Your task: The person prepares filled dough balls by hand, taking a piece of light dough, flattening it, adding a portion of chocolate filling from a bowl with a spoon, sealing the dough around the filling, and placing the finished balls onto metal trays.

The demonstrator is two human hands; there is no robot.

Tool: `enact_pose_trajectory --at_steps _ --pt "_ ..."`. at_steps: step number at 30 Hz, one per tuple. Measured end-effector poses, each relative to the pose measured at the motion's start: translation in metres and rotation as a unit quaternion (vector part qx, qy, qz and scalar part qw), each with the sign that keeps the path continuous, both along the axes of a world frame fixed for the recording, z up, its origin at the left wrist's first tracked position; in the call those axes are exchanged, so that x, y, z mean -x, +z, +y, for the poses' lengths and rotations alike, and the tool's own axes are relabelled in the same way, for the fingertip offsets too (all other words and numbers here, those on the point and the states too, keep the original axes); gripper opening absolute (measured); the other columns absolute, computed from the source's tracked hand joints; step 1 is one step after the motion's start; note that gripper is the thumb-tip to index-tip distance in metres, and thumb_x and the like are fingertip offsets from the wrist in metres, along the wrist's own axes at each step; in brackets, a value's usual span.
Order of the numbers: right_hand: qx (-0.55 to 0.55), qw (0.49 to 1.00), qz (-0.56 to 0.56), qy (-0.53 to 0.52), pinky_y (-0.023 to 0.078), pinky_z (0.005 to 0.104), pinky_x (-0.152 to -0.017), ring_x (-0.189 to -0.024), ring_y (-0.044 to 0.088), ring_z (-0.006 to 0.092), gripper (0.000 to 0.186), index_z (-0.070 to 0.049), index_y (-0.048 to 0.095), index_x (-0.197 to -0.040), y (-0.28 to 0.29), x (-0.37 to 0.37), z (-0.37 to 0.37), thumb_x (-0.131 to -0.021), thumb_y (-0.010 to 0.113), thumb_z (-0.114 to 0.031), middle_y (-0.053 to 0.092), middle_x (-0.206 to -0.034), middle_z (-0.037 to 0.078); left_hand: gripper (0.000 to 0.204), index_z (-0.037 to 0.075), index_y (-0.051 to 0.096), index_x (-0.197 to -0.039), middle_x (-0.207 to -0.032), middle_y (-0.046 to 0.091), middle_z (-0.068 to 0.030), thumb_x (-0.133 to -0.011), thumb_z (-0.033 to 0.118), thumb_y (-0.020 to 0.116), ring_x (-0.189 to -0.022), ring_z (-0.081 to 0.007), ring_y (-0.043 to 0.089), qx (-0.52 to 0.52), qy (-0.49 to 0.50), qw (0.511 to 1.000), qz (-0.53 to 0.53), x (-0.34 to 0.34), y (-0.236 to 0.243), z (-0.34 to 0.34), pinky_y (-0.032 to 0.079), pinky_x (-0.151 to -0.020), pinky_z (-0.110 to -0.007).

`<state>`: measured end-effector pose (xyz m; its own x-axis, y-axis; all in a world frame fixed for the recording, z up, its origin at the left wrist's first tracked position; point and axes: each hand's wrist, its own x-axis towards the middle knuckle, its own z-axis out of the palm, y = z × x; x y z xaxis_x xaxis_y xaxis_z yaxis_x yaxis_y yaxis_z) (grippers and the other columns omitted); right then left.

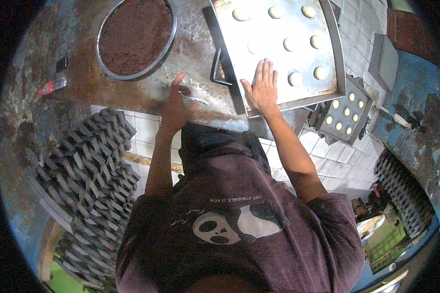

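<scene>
Right hand (pixel 263 93) flat, fingers (pixel 266 73) straight and unclenched over metal tray (pixel 305 27), dough balls (pixel 289 44) beyond and beside them, left hand (pixel 176 105) half-curled near metal tool (pixel 197 100), grip unclear

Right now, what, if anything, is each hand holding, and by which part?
The left hand seems to hold a slim metal tool by the end near its fingers, though the grip is unclear. The right hand is flat over the tray, gripping nothing visible.

Large tray (pixel 259 29) runs off the upper edge. Right hand (pixel 263 93) hides what's beneath its palm.
</scene>
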<state>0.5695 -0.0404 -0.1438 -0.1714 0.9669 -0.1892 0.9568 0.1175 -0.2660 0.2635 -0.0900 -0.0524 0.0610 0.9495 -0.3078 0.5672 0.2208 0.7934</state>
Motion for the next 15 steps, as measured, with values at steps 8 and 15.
enact_pose_trajectory --at_steps 8,15 --pt "0.140 0.811 0.529 -0.207 0.029 0.0438 -0.123 -0.147 0.039 0.0297 0.072 -0.005 0.034 -0.161 0.010 -0.069 0.032 -0.111 0.037 -0.056 0.038 -0.162 0.018 0.091 0.011 0.033 -0.159 -0.099 0.056 -0.0070 -0.081 0.005 0.080 -0.096 -0.0242 0.059 -0.039 -0.018 0.998 -0.056 -0.022 0.011 0.021 0.049 -0.095 -0.040" --pt "0.253 0.814 0.492 -0.176 0.053 0.0275 -0.077 -0.083 0.066 0.0119 0.026 0.004 0.070 -0.111 0.015 -0.069 0.014 -0.102 0.066 -0.019 0.073 -0.090 0.007 0.088 0.011 0.036 -0.157 -0.096 0.056 -0.0084 -0.081 0.004 0.079 -0.091 -0.0261 0.061 -0.010 -0.029 0.999 -0.035 -0.017 0.015 0.026 0.050 -0.090 -0.040"
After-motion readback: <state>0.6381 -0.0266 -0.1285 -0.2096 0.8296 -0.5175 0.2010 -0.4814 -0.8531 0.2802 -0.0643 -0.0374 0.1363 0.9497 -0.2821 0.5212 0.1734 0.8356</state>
